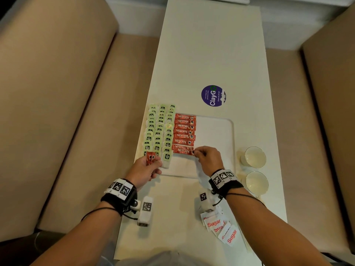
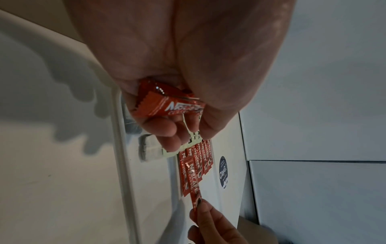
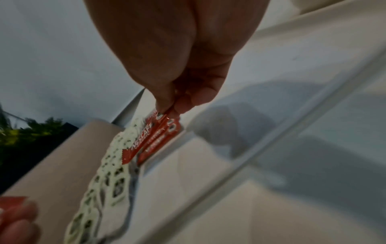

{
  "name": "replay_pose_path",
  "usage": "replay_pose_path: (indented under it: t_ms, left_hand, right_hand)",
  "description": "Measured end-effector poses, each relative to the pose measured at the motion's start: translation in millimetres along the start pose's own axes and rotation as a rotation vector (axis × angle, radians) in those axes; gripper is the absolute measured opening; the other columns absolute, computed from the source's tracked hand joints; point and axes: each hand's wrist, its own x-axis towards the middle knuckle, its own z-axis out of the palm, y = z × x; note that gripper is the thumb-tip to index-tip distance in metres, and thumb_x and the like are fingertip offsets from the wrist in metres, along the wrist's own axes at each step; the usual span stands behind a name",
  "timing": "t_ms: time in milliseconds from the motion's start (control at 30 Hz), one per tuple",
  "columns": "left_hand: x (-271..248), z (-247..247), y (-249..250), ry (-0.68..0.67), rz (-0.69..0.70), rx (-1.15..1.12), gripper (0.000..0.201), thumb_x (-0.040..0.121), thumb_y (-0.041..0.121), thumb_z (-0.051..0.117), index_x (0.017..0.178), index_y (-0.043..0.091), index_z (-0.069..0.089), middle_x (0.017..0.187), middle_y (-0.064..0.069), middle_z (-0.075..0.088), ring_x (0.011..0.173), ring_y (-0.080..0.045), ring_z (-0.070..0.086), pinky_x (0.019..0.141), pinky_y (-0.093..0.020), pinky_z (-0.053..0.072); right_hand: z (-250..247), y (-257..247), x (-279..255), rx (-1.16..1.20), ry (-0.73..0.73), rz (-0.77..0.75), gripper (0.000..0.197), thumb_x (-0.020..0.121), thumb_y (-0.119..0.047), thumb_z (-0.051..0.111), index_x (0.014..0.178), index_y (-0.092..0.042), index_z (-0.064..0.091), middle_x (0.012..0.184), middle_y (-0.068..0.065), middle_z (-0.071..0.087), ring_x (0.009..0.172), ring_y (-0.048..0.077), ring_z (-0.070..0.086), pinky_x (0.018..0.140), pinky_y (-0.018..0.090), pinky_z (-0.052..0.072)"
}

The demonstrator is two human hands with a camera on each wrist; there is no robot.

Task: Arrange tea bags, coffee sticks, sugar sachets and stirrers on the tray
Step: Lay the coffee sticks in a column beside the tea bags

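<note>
A white tray (image 1: 231,139) lies on the long white table. Three columns of green tea bags (image 1: 159,129) fill its left part, and beside them runs a column of red coffee sticks (image 1: 184,131). My right hand (image 1: 206,156) pinches the right end of the nearest coffee stick (image 1: 183,150), tilted over the column's near end; the pinch also shows in the right wrist view (image 3: 146,137). My left hand (image 1: 148,167) grips a small bundle of red coffee sticks (image 2: 167,104) at the tray's near left corner. Sugar sachets (image 1: 221,225) lie on the table by my right forearm.
Two glass cups (image 1: 253,156) (image 1: 256,182) stand right of the tray. A round purple sticker (image 1: 213,96) sits beyond the tray. Beige upholstered benches (image 1: 57,93) flank the table on both sides. The tray's right half (image 1: 215,135) is bare.
</note>
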Motion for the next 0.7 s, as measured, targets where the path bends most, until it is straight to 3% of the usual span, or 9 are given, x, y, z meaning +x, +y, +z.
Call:
replay_pose_path:
  t_ms: [167,333,700]
  left_hand:
    - [-5.9,0.7,-1.8,0.014,-0.015,0.011,0.014,0.096,0.008,0.063,0.11,0.006,0.062,0.086,-0.009,0.067,0.054,-0.007,0.061,0.046,-0.016,0.04]
    - [-9.4,0.1,-4.4,0.015,-0.025,0.012,0.017,0.096,0.008,0.063,0.112,0.004,0.062,0.085,-0.01,0.067,0.05,-0.004,0.059,0.044,-0.015,0.04]
    - [-8.9,-0.6,-3.9,-0.003,-0.033,0.037,0.017,0.095,0.01,0.064,0.112,0.007,0.063,0.092,-0.008,0.071,0.065,-0.012,0.064,0.048,-0.016,0.042]
  right_hand:
    - [12.2,7.0,-0.4,-0.067,-0.036,0.03,0.016,0.097,-0.018,0.062,0.101,-0.016,0.078,0.091,-0.004,0.073,0.085,0.011,0.066,0.079,0.024,0.048]
    - [21.7,9.9,2.9,-0.068,0.015,0.07,0.012,0.095,-0.023,0.066,0.098,-0.019,0.076,0.089,-0.004,0.074,0.084,0.014,0.067,0.083,0.031,0.054]
    - [27.9,9.8,10.7,-0.074,0.09,0.1,0.006,0.091,-0.03,0.07,0.09,-0.025,0.073,0.082,-0.009,0.071,0.078,0.01,0.065,0.074,0.03,0.054]
